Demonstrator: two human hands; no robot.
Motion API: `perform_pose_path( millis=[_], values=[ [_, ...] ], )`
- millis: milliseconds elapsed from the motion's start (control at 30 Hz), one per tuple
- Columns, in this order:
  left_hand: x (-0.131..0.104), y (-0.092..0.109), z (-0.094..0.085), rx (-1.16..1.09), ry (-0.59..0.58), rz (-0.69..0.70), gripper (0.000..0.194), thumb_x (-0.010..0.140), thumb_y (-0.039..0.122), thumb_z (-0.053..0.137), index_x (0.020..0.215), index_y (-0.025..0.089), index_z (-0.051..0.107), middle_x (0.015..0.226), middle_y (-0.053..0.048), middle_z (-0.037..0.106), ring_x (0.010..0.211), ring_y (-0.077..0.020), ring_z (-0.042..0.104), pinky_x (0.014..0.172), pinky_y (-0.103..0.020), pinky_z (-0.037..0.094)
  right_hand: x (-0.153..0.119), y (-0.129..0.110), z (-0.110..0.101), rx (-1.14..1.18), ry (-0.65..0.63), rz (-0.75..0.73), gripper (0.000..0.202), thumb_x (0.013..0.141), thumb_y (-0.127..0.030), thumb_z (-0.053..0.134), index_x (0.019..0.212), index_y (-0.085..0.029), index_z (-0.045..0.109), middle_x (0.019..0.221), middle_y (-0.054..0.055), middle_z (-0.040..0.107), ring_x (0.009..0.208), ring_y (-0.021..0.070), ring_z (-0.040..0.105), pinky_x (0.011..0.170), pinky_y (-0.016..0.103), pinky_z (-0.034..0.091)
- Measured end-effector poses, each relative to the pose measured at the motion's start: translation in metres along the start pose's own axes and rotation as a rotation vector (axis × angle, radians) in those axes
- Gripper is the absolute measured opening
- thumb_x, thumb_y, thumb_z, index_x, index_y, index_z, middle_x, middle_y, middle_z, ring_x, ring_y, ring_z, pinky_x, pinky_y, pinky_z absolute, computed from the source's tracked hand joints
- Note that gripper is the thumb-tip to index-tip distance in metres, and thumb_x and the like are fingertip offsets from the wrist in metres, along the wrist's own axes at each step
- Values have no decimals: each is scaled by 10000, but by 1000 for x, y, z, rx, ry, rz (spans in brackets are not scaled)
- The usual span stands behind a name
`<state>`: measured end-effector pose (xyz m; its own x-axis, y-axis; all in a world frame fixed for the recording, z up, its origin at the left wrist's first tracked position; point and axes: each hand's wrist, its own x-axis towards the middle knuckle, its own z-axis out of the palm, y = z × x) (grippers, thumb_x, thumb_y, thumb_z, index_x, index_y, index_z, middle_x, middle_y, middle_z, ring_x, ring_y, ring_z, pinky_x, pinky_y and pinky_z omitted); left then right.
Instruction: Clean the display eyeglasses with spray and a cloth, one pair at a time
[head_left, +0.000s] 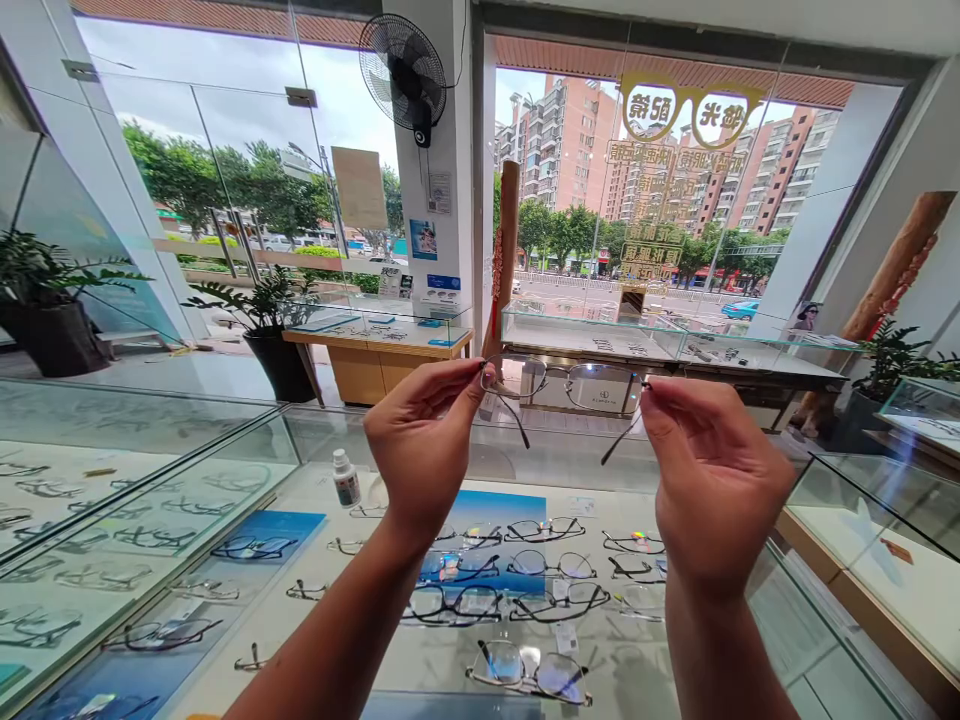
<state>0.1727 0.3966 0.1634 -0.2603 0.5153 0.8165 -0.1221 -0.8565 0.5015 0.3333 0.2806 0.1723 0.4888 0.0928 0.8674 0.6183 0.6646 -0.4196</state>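
Note:
A pair of thin-rimmed eyeglasses (568, 376) is held up in midair above the glass display case, its lenses side by side and its dark temple tips pointing down toward me. My left hand (427, 425) pinches the frame at its left end between thumb and fingertips. At the opposite end my right hand (712, 460) grips the hinge area in the same kind of pinch. Below them, several eyeglasses (551, 565) lie in rows in the case. Near my left wrist stands a small white bottle (346, 478) with a label.
Another glass case (150, 470) full of eyeglasses runs along the left. On the right is a lower case (885, 520) with a wooden edge. Farther off are a display counter (375, 350), potted plants (277, 330), a wall fan (403, 75) and large windows onto a street.

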Motion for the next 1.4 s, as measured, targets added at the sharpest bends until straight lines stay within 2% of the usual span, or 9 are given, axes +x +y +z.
perform_pose_path(
  millis=[300,600,933,1400],
  values=[
    [-1,1,-2,36,-26,-15,144,859,243,847,1000,224,826,960,-46,832,877,-177,805,841,-308,693,0,2,0,-29,1,0,51,896,-196,775,917,-236,799,917,24,756,897,199,719,866,409,602],
    [-8,6,-3,142,-33,75,138,891,253,815,1029,256,823,965,-24,826,853,-166,787,811,-321,684,3,8,0,-37,58,11,53,887,-198,780,925,-230,799,899,21,751,879,193,716,857,398,600],
    [-12,6,0,151,-55,79,130,878,245,829,1008,255,831,941,-18,827,834,-167,783,788,-321,672,2,4,0,-92,94,-25,70,905,-199,736,940,-230,788,910,28,738,903,211,721,849,406,611],
    [-13,5,-1,181,-68,111,133,883,268,821,1015,273,838,933,-23,825,821,-171,776,769,-327,671,3,2,0,-41,128,-34,73,877,-173,758,910,-232,784,891,21,734,872,197,710,838,400,601]
  ],
)
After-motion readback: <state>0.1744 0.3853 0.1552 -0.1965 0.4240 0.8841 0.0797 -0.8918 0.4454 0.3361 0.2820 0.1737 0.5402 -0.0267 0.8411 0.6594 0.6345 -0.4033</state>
